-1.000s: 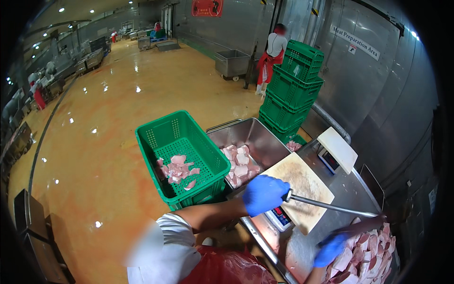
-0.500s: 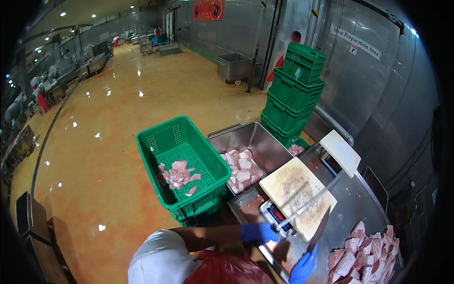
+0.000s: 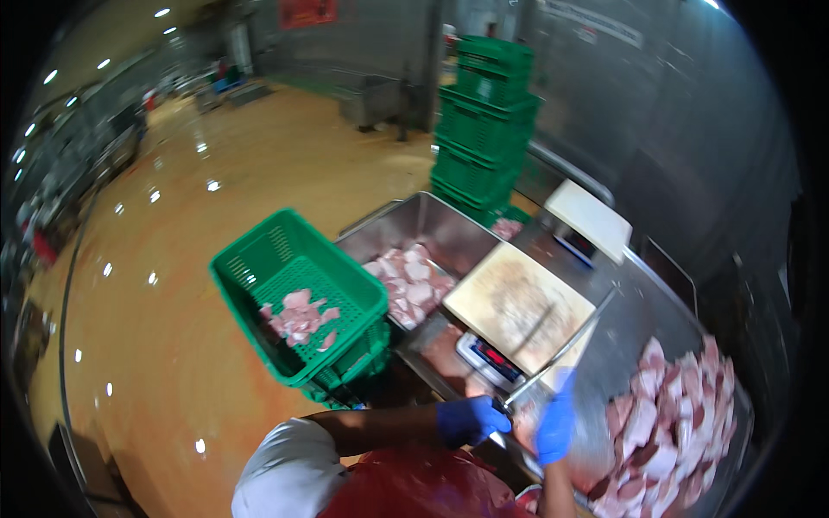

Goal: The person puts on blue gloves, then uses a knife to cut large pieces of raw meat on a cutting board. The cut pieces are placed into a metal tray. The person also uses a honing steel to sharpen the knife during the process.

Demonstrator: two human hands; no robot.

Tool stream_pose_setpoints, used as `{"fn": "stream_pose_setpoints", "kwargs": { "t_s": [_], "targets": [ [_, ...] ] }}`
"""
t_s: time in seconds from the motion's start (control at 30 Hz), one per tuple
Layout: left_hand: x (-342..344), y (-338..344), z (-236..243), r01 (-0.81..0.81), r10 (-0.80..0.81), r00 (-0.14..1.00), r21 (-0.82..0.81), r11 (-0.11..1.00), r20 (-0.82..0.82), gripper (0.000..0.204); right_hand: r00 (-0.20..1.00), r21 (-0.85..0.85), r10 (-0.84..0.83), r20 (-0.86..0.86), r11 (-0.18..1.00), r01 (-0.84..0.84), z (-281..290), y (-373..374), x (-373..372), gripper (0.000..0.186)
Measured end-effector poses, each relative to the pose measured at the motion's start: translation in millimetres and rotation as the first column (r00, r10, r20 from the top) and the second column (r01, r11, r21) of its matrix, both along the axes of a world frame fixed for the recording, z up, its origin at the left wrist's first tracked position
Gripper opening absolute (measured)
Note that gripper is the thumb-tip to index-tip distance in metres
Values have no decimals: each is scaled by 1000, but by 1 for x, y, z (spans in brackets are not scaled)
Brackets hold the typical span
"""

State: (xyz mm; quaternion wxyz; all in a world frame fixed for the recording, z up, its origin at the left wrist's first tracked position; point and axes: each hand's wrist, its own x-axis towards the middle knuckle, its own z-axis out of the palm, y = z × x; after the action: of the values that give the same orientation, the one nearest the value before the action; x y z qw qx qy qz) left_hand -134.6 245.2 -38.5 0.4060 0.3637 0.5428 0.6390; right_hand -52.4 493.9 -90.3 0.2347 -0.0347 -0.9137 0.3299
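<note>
My left hand, in a blue glove, is closed round the dark handle of a sharpening steel. Its long rod slants up to the right over a stained white cutting board. A small scale with a lit red display shows at the board's near edge. Close to the rod's lower part is my right hand, also blue-gloved and smeared by motion. It appears closed on the knife seen in it earlier, whose blade I cannot make out now. To its right, a large heap of raw meat pieces lies on the steel table.
Left of the table stands a green crate holding meat scraps. Between them, a steel tub contains pale meat cuts. Behind rise stacked green crates. Another board rests over a second scale.
The view has shifted, bringing more of the meat heap into sight. My right hand has moved up toward the steel, and the knife blade, plain before, is lost in blur.
</note>
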Motion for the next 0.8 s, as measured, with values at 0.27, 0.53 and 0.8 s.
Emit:
{"fn": "stream_pose_setpoints", "kwargs": {
  "t_s": [0.27, 0.53, 0.8],
  "targets": [
    [-9, -43, -41, -94, 111, 994, -408, 908, 17, 38, 845, -498, -529, 76, 715, 492, 3, 206, -13, 34],
    [-58, -54, 0, -854, 182, 256, -134, 503, -949, 20, 958, -328, -275, -81, 915, 235, -28, -18, 15, 27],
    [-72, -26, 87, -776, 362, 228, 56, 629, -904, 17, 686, -563, -298, -664, 803, -197, 210, 20, -49, 21]
  ]
}}
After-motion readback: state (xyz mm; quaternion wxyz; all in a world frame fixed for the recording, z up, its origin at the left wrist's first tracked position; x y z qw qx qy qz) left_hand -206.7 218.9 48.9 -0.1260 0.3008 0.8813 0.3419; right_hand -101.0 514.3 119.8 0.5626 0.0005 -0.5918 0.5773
